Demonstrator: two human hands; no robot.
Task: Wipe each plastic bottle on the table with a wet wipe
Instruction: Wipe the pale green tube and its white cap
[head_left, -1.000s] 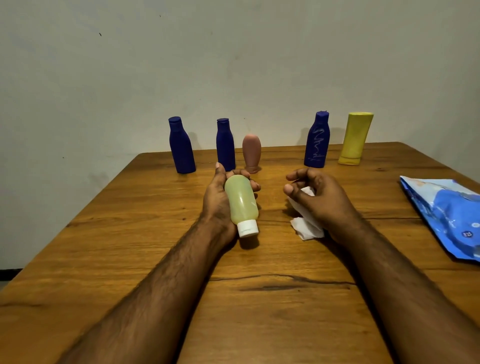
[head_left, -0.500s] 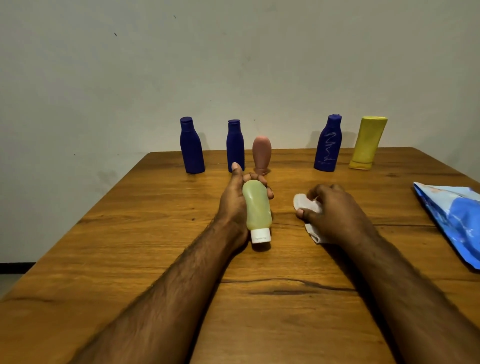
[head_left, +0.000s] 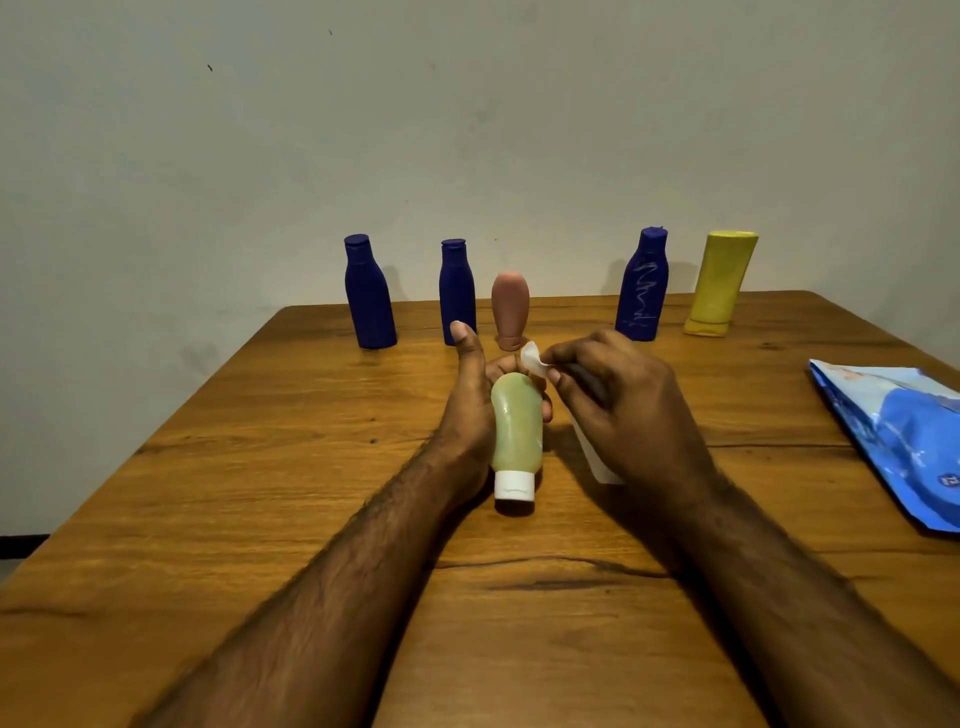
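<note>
Warm brown wood with dark grain lines forms the table (head_left: 218, 519), pushed against a plain pale wall (head_left: 467, 130). Above its middle, the left hand (head_left: 470, 415) grasps a translucent green plastic bottle with a white cap (head_left: 516, 431), cap toward the person. Just beside it, the right hand (head_left: 628, 405) pinches a white wet wipe (head_left: 534, 358) near the bottle's far end. A blue wipes packet (head_left: 904, 441) lies at right.

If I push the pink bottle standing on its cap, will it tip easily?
Probably yes: the pink bottle stands on a narrow cap and widens above. Its rounded body would likely roll on the table. It looks like light plastic.
</note>
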